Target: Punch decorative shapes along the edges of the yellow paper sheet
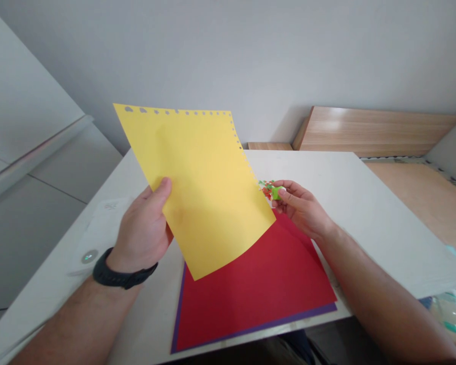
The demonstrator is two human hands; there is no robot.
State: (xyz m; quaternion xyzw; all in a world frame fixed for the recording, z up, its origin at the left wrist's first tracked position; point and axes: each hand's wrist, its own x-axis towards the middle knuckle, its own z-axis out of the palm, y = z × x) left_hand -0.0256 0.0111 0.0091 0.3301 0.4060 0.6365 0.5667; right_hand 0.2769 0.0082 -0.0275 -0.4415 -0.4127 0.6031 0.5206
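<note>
A yellow sheet of paper is held up, tilted, by my left hand, its thumb on the front near the left edge. Small shaped holes run along the sheet's top edge and down its right edge. My right hand pinches a small green craft punch by the sheet's right edge; whether the punch touches the paper I cannot tell. Below lie a red sheet and, showing at its borders, a purple sheet. Small red and green paper bits are partly hidden behind the punch.
The white table carries a clear plastic packet at the left. A wooden headboard and a bed base stand beyond it at the right. A clear bottle is below the table's right edge.
</note>
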